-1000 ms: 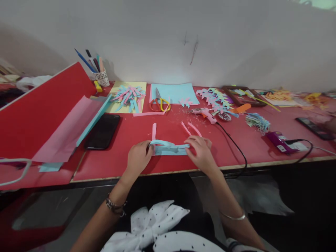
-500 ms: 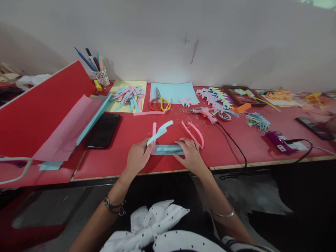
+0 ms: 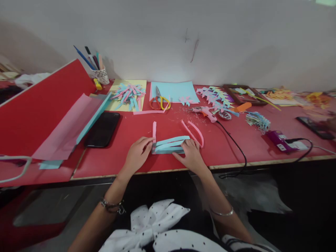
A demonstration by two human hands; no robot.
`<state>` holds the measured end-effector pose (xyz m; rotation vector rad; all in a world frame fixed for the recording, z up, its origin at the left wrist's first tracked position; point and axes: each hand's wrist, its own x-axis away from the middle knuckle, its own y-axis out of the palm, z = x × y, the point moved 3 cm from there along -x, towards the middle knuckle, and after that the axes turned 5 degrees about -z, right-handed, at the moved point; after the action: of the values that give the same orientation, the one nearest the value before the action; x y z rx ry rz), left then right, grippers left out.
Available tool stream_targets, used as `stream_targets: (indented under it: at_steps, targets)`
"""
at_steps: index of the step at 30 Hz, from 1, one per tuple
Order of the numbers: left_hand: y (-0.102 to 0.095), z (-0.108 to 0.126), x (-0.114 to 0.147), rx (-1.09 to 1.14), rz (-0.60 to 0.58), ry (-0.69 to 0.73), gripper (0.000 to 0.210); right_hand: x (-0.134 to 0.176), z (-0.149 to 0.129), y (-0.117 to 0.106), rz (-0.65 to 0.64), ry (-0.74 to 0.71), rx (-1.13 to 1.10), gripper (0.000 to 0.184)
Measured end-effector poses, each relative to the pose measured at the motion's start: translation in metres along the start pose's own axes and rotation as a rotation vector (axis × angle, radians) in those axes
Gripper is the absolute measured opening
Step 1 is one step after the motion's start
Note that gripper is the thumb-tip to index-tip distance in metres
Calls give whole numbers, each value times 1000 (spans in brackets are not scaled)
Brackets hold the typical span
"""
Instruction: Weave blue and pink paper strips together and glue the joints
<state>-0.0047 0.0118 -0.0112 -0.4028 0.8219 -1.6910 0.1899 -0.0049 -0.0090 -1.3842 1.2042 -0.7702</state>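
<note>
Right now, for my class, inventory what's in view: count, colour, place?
Blue strips: several, light blue, front centre
Pink strips: three or more, pink, nearby
Scissors: one, red-yellow handles, partly on blue sheet
Glue gun: one, pink, right of scissors
Phones: two, dark, left and far right
Pen cup: one, white patterned, back left
Paper pile: one, pink-blue, on yellow paper
Tray: one, brown, back right
Box: one, purple, right
Board: one, red, left
Left hand: one, bare, strips' left end
Right hand: one, bare, strips' right end

Polka-dotted white bow (image 3: 153, 232), dark bracelet (image 3: 112, 207), silver bangle (image 3: 223, 214)
</note>
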Motion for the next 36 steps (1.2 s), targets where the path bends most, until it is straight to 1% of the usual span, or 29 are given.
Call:
stream_targets:
  at_steps: [2, 5, 8, 10, 12, 15, 17, 19, 22, 25, 29, 33, 36]
  targets:
    - [1, 0, 1, -112, -16, 46, 30, 0, 0, 0, -12, 3, -3, 23]
    - [2, 2, 3, -239, -43, 113, 29, 0, 1, 0, -7, -4, -26, 24]
    - [2, 3, 4, -293, -51, 129, 29, 1, 2, 0, 34, -23, -62, 25]
    - [3, 3, 5, -312, -47, 123, 29, 1, 3, 1, 66, -22, -105, 22]
    - [3, 2, 5, -324, -41, 119, 29, 1, 6, 1, 101, 24, -159, 16]
    - [4, 2, 5, -331, -31, 120, 28, 0, 12, -1, 130, 146, -234, 11]
    - [4, 2, 5, -333, -31, 123, 27, -1, 14, -4, 142, 197, -313, 14]
    - [4, 2, 5, -335, -32, 121, 26, -2, 16, -8, 163, 206, -447, 20]
    - [4, 2, 5, -319, -32, 106, 29, -5, 22, -12, 188, 210, -667, 22]
    - [4, 3, 5, -286, -38, 85, 31, -9, 27, -14, 177, 210, -793, 19]
    - [4, 4, 5, -265, -55, 87, 22, -15, 27, -19, 140, 187, -869, 19]
    - [3, 2, 5, -245, -45, 104, 18, -22, 19, -22, 25, 184, -942, 20]
    - [4, 1, 5, -258, -42, 114, 18, -27, 13, -22, -79, 161, -996, 25]
